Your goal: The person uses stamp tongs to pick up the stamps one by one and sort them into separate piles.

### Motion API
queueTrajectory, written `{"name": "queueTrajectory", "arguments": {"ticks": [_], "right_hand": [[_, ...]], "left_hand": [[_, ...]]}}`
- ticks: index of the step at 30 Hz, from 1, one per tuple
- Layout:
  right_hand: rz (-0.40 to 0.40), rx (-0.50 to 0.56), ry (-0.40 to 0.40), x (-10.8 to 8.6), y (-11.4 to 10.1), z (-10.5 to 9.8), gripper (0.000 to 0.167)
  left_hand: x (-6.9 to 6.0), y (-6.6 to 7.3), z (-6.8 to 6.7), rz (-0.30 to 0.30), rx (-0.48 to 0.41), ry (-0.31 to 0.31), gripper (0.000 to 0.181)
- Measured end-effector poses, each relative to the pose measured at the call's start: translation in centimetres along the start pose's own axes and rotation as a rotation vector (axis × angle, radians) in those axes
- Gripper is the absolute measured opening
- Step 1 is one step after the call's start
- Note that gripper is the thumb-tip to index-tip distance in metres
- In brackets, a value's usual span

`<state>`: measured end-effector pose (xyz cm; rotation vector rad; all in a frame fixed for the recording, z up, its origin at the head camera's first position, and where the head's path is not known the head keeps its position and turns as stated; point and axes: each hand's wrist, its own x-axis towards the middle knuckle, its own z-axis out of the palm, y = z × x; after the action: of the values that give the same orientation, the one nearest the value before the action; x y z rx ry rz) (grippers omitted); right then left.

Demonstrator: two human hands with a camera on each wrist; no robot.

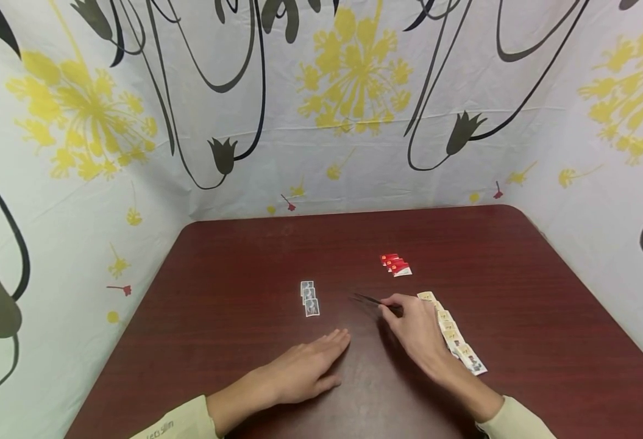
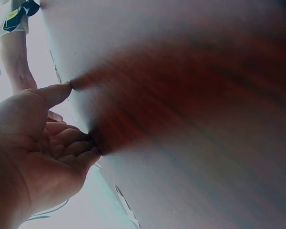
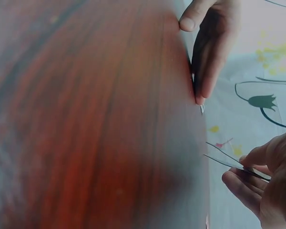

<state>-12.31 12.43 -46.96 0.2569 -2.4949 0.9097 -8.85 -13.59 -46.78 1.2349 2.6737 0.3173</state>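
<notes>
My right hand (image 1: 417, 329) pinches a pair of dark tweezers (image 1: 369, 299), their tips pointing left over the table. In the right wrist view the two arms of the tweezers (image 3: 224, 162) stand apart, with nothing between them. My left hand (image 1: 310, 369) rests on the tabletop with its fingers stretched out and holds nothing. Ahead of it lies a short overlapping column of grey stamp-like pieces (image 1: 310, 299). Beside the right hand runs a longer slanting row of cream pieces (image 1: 453, 335), partly hidden by that hand. Farther back sits a small overlapping stack of red-and-white pieces (image 1: 396, 264).
The dark red wooden table (image 1: 233, 262) has rounded far corners. A white cloth (image 1: 310, 171) printed with yellow flowers and dark stems hangs around its back and sides.
</notes>
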Motion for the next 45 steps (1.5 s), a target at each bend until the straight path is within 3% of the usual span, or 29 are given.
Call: {"name": "queueTrajectory", "arguments": {"ticks": [10,18,24,31,45], "right_hand": [[-0.012,-0.012,0.043,-0.1,1.1,-0.5,0.01],[0.051,0.013,-0.098,-0.3,1.0,-0.1,0.01],[0.07,-0.027,-0.211,-0.4,0.7,0.3,0.022],[0.023,-0.052,-0.235,-0.4,0.5,0.7,0.03],[0.049,-0.002,-0.229,-0.3,0.2,0.1,0.023]], "left_hand": [[-0.1,-0.2,0.1,-0.007,-0.007,-0.007,0.073],[-0.2,-0.2,0.0,-0.005,-0.011,-0.003,0.073],[-0.2,-0.2,0.1,-0.009,-0.015,0.001,0.074],[-0.2,-0.2,0.1,-0.002,-0.014,0.011,0.073],[-0.5,-0.3,0.0,-0.005,-0.026,0.0,0.074]]}}
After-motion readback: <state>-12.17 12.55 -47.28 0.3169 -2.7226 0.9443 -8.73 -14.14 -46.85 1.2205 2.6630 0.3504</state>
